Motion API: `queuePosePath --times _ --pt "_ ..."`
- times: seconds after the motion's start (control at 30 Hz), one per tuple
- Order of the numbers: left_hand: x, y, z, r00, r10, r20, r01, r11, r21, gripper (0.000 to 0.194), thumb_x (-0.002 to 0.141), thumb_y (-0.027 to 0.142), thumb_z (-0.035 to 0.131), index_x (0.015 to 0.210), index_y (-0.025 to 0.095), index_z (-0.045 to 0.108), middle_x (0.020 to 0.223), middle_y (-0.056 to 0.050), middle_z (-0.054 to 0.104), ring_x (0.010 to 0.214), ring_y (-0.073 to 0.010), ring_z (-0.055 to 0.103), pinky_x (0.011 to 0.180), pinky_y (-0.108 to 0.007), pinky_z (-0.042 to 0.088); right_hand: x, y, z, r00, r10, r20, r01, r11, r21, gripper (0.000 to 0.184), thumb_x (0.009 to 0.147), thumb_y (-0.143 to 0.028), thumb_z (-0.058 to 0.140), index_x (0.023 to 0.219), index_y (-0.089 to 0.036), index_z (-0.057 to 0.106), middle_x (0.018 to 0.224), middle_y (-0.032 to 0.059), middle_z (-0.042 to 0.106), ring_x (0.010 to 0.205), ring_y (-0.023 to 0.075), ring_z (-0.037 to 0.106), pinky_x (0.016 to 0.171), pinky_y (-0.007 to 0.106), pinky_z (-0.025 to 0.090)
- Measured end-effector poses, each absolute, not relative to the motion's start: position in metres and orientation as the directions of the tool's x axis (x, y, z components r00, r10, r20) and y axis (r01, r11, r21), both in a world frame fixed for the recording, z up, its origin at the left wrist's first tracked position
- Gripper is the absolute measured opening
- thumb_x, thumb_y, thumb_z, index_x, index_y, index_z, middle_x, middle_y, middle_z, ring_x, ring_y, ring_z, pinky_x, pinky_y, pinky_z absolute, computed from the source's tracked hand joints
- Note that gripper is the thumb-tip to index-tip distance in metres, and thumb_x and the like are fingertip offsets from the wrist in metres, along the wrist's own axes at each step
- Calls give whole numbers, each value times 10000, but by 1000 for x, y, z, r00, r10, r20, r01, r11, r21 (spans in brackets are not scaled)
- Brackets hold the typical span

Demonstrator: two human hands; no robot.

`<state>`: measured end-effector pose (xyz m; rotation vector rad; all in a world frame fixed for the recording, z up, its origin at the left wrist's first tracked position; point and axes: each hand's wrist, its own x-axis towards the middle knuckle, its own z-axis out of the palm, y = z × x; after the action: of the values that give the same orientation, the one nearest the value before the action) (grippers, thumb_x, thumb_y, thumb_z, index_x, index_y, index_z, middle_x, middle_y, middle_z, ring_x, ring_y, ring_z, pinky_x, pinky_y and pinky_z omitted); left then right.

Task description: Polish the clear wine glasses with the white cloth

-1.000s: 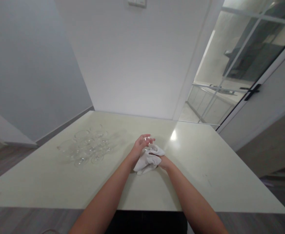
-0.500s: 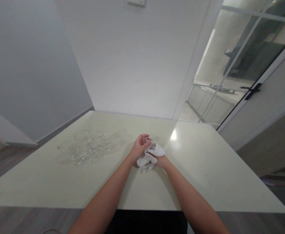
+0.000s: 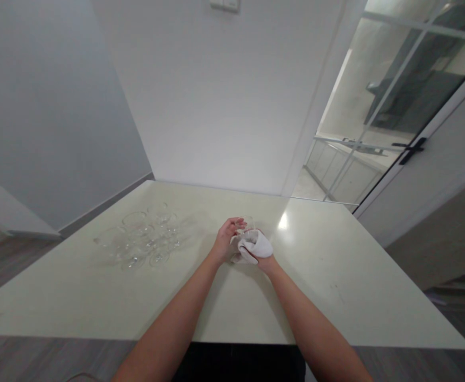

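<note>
Glass (image 3: 247,222) partly behind cloth (image 3: 259,245), glassware (image 3: 148,241) apart

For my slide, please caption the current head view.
The left hand holds a clear glass; the right hand, a white cloth; glassware clusters at left on the table.

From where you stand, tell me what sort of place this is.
Probably a home, in a room beside a kitchen: a pale table bears glassware, and glass panes show what look like cabinets beyond.
</note>
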<state>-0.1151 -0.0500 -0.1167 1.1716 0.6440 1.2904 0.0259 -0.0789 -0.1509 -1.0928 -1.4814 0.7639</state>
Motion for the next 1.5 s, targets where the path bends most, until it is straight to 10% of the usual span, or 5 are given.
queuePosePath --times 0.1,0.27,1.5 --pt "-116 -44 -121 278 958 68 -278 12 960 662 774 737 380 955 155 638 987 -106 685 914 -226 627 796 -334 466 27 -76 -150 20 925 379 172 370 -913 334 706 -387 684 993 -227 625 974 42 700 921 221 645 887 384 505" --pt "-114 -44 -127 376 925 55 58 -83 995 399 736 520 597 838 145 687 865 -54 699 831 -196 599 754 -280 437 34 -77 -154 11 929 370 213 359 -909 335 722 -398 659 1016 -238 637 1065 42 692 1002 221 638 974 405 465" --pt "-115 -46 -130 335 920 203 145 -263 954 148 649 272 631 727 149 659 684 -20 656 645 -152 559 615 -242 431 32 -77 -162 -22 957 289 -17 289 -957 366 697 -392 699 1004 -209 621 998 35 697 939 195 658 934 386 491"
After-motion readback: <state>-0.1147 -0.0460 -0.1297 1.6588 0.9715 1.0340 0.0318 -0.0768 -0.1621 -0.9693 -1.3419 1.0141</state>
